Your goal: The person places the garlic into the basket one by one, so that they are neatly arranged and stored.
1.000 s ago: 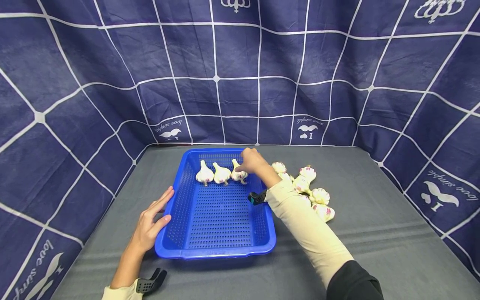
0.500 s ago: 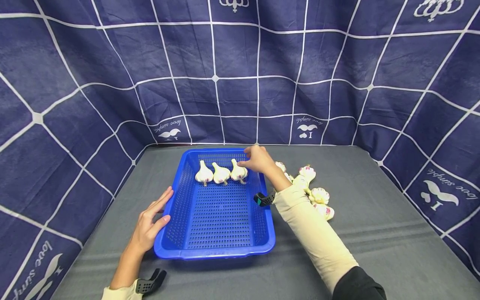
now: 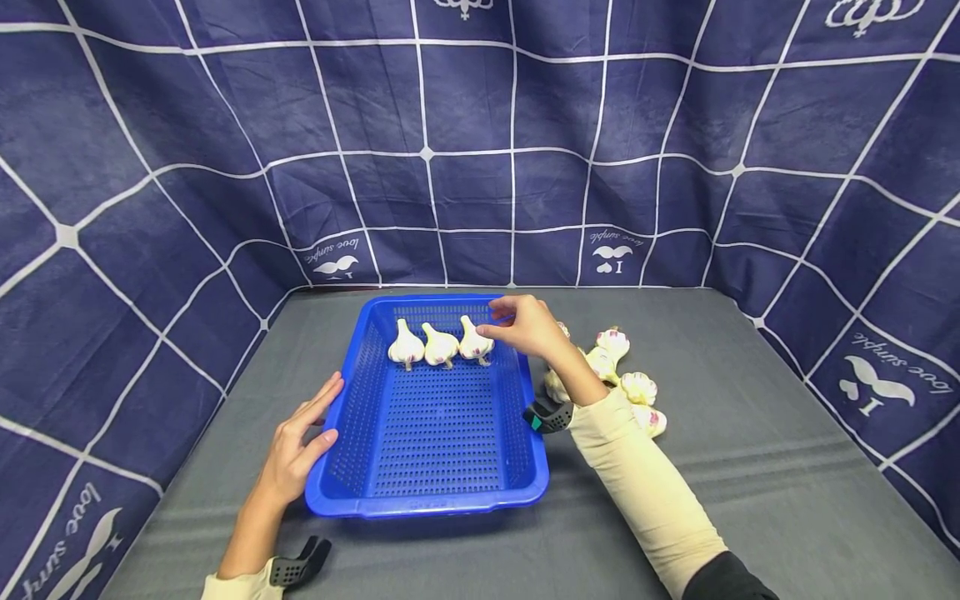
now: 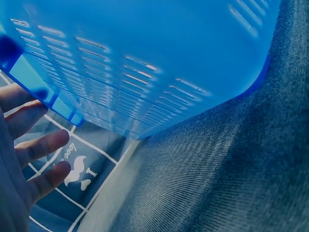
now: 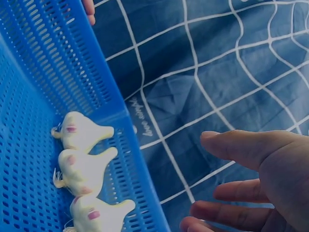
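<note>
Three white garlic bulbs with purple marks stand in a row at the far end of a blue plastic basket (image 3: 442,505): a left bulb (image 3: 406,348), a middle bulb (image 3: 441,348) and a right bulb (image 3: 474,343). Over the basket's far right rim is my right hand (image 3: 528,327), its fingers spread and holding nothing. The right wrist view shows a gap between this hand (image 5: 260,193) and the bulbs. My left hand (image 3: 291,454) rests against the basket's left rim with extended fingers; in the left wrist view its fingers (image 4: 46,145) are spread beside the perforated wall.
On the grey tabletop (image 3: 720,467) right of the basket lies a loose pile of garlic bulbs (image 3: 639,389), partly hidden by my right forearm. A navy curtain with white lines (image 3: 480,192) surrounds the back and sides.
My right hand has come away from the right garlic bulb and drawn back to the right, fingers spreading. That bulb stays in the row. My left hand keeps its place at the rim.
</note>
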The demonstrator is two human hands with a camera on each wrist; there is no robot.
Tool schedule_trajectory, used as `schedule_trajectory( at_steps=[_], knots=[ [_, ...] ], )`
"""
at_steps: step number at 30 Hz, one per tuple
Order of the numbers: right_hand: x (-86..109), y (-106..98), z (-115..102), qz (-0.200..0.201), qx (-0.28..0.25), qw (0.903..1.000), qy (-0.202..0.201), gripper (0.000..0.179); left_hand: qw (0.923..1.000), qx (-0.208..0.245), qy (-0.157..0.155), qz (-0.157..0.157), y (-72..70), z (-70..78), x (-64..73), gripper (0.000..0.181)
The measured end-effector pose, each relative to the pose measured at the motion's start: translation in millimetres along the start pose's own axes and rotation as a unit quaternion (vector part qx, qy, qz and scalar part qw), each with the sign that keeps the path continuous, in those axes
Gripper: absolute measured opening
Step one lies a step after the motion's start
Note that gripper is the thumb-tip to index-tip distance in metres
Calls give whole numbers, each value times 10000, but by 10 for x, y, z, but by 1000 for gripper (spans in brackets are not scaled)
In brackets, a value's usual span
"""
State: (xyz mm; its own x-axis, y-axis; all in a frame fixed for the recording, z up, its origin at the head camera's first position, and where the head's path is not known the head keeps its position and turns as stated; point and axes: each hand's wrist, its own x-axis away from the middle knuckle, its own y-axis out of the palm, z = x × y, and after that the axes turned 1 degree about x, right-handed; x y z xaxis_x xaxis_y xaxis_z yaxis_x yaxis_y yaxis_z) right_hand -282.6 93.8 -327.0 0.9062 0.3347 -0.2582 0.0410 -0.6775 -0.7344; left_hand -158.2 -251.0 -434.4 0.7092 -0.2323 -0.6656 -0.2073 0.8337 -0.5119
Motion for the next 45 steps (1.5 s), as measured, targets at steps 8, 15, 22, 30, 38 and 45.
schedule_trajectory(
  at_steps=[8, 15, 22, 30, 38, 45],
  knots=[
    [197, -89, -2, 196, -13, 9998, -40, 49, 10000, 24, -57, -24, -2, 11, 2, 58],
    [353, -169, 82, 375, -125, 9992, -80, 49, 9996, 25, -257, -110, -13, 20, 4, 59],
    [499, -240, 209, 602, -189, 9980, 2, 49, 10000, 43, -50, -6, -12, 30, -14, 57],
    [664, -308, 347, 601, -415, 9971, 191, 48, 9999, 95, 66, 40, 2, 11, -12, 57],
    [783, -397, 473, 730, -284, 9967, 208, 51, 10000, 76, 2, 22, -5, 22, -17, 57],
    [900, -489, 588, 854, -62, 9959, 281, 52, 10000, 43, -74, -27, -13, 30, -18, 57]
  ],
)
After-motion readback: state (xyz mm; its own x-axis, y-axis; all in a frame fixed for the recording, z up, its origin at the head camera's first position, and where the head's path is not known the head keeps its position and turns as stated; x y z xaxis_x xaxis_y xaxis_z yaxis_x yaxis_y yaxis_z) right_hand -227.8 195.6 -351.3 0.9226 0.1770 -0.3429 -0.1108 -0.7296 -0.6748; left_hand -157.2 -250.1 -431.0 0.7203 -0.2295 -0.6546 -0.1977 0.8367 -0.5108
